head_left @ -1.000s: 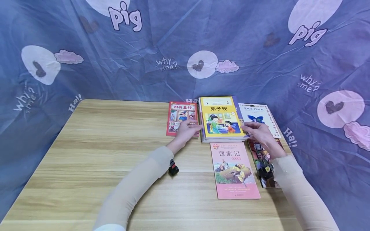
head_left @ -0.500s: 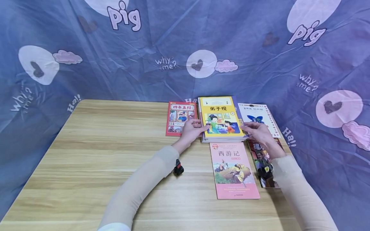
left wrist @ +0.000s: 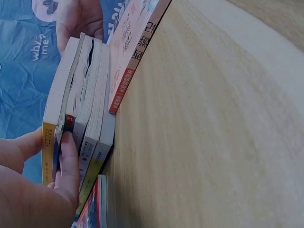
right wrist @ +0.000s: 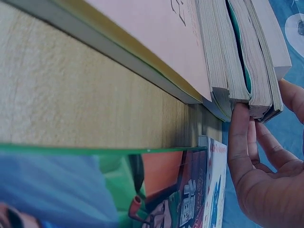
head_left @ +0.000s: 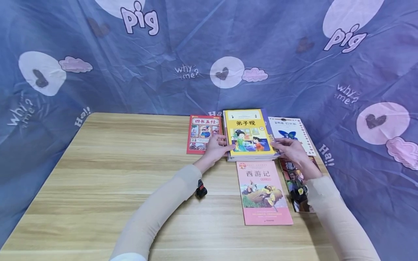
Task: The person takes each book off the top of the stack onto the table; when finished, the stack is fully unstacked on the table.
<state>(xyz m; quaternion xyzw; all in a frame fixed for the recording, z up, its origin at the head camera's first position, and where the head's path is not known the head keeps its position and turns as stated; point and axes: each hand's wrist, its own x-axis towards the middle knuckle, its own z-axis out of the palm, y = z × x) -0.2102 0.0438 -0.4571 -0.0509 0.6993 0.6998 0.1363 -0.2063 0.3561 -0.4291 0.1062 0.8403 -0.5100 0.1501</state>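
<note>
A yellow-covered book (head_left: 248,136) tops a stack of several books at the back of the table. In the head view my left hand (head_left: 213,150) is at its left side, thumb on the cover's edge. The left wrist view has my left hand (left wrist: 38,185) pinching the yellow book (left wrist: 48,142), thumb on the cover side and a finger against the spines below. My right hand (head_left: 292,152) touches the stack's right side. In the right wrist view, the right hand's fingertips (right wrist: 241,114) press the page ends of the stacked books (right wrist: 256,61), with the thumb by the top book.
A pink book (head_left: 266,195) lies in front of the stack. To its left is a red book (head_left: 196,134); to the right, a white book (head_left: 302,127) and a dark comic-style book (head_left: 294,181). A printed blue cloth (head_left: 147,87) hangs behind the wooden table (head_left: 114,174).
My left hand has moved slightly right, and its thumb has come onto the yellow book's cover. My right hand and the books look nearly unchanged.
</note>
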